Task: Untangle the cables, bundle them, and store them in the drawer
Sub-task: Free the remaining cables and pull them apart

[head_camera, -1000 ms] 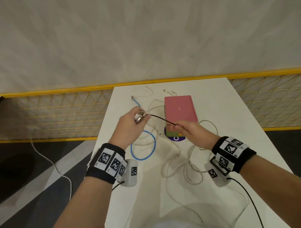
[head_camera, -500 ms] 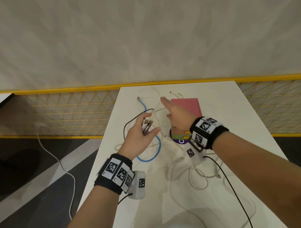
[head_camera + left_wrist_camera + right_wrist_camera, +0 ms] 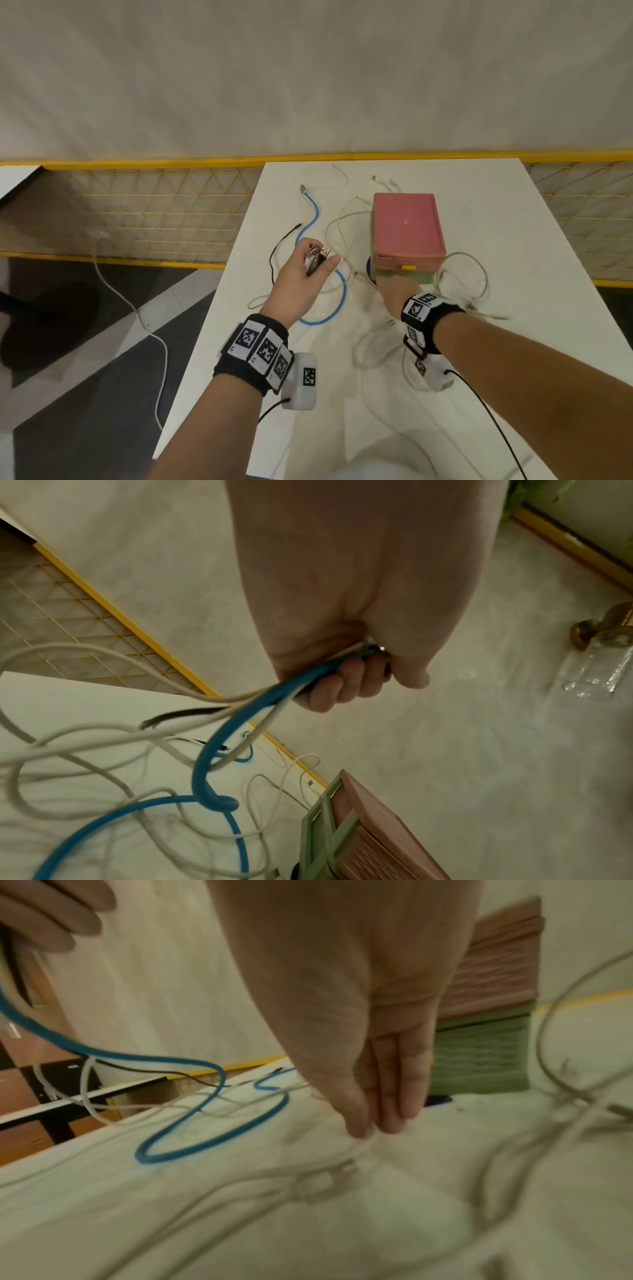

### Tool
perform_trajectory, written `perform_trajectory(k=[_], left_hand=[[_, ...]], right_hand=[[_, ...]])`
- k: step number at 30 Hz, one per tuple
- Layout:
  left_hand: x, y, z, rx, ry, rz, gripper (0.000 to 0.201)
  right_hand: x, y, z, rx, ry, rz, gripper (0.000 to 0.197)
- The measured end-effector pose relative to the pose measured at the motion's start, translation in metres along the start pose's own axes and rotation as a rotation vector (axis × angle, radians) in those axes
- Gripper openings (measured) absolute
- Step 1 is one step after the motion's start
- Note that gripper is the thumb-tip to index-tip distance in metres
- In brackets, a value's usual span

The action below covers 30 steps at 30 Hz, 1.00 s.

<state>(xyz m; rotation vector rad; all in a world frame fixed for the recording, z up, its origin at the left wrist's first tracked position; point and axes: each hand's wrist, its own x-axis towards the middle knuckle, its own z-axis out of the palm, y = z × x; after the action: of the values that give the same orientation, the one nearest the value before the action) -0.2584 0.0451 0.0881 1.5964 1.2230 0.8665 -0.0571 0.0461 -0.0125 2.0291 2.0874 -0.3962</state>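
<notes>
My left hand (image 3: 320,260) is raised over the white table (image 3: 513,212) and grips a bunch of cable plugs (image 3: 317,257). In the left wrist view its curled fingers (image 3: 346,680) hold a blue cable (image 3: 219,739) together with white cables (image 3: 103,731) and a black cable (image 3: 178,715). The blue cable (image 3: 339,294) loops on the table beneath it. My right hand (image 3: 390,291) points down in front of the pink and green drawer box (image 3: 406,226), and its thumb and fingertips (image 3: 394,1118) pinch a white cable (image 3: 322,1180) on the table. Both drawers are closed.
Loose white cables (image 3: 469,274) coil right of the box and trail toward the near edge. A black cable end (image 3: 286,236) lies left, near the table's edge. A yellow mesh fence (image 3: 154,219) runs behind the table, and a white cord (image 3: 150,329) crosses the floor at left.
My right hand let go of the black cable, reached over the box, then came back down in front of it. The black cable now lies at left. My left hand kept its plugs.
</notes>
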Motion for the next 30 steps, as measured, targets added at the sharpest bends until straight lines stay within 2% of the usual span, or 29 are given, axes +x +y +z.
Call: perform_trajectory(k=[3,6,9,12,15,18,21,24,28,30], left_hand=[[0.001,-0.004,0.002,-0.040,0.069,-0.015,0.017],[0.005,-0.005,0.000,-0.113,0.181,-0.101,0.005],[0.013,-0.004,-0.004,-0.096,0.266,-0.180,0.029],[0.020,0.008,-0.003,-0.188,0.268,-0.160,0.031],[0.023,0.031,0.005,-0.278,0.176,-0.099,0.032],[0.021,0.051,0.013,-0.349,0.079,0.026,0.033],[0.019,0.062,0.017,-0.383,0.101,0.102,0.030],[0.021,0.067,0.016,-0.457,0.126,0.084,0.021],[0.022,0.069,0.013,-0.490,0.144,0.062,0.039],[0.022,0.071,0.010,-0.554,0.106,0.043,0.038]], right_hand=[[0.001,0.000,0.003,0.184,0.014,0.046,0.026],[-0.003,-0.005,-0.011,0.561,0.194,0.019,0.017],[-0.019,-0.019,-0.041,1.020,0.300,-0.011,0.010],[-0.042,-0.033,-0.074,1.231,0.392,-0.138,0.011],[-0.062,-0.043,-0.091,1.236,0.404,-0.280,0.010],[-0.073,-0.050,-0.091,1.185,0.361,-0.398,0.011],[-0.079,-0.054,-0.084,1.181,0.303,-0.448,0.018],[-0.082,-0.051,-0.077,1.196,0.215,-0.481,0.025],[-0.083,-0.043,-0.071,1.061,0.197,-0.515,0.027],[-0.081,-0.036,-0.070,1.026,0.209,-0.500,0.029]])
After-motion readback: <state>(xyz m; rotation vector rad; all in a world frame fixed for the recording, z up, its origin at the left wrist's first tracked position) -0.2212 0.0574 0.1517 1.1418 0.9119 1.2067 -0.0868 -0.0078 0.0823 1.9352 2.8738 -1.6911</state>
